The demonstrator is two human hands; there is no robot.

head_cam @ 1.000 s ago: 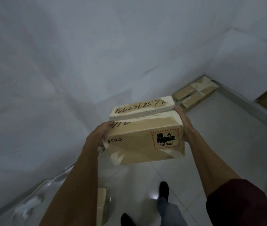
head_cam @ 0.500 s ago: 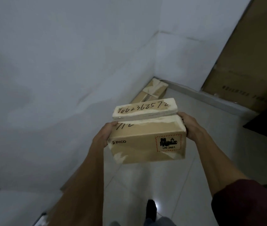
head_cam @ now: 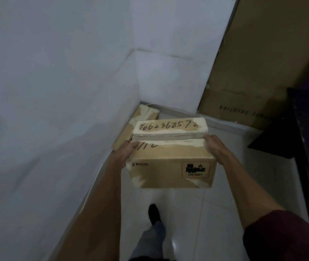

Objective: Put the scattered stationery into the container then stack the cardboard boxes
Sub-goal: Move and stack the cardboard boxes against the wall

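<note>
I carry a brown cardboard box (head_cam: 170,166) marked PICO with a UN 3481 label, held in the air in front of me. A thin flat box (head_cam: 168,129) with handwritten digits lies on top of it. My left hand (head_cam: 125,153) grips the left end, fingers over the top edge. My right hand (head_cam: 214,147) grips the right end the same way. Another cardboard box (head_cam: 146,113) lies on the floor in the corner by the wall, partly hidden behind the carried ones.
A white wall (head_cam: 55,110) runs along the left and meets a second wall at the corner. A large cardboard sheet (head_cam: 263,63) leans at the right. Dark furniture (head_cam: 304,138) stands at the right edge. My shoe (head_cam: 154,213) is on the tiled floor.
The view has swung right and moved closer to the corner; the floor box now sits right behind the carried boxes. Both hands keep the same grip.
</note>
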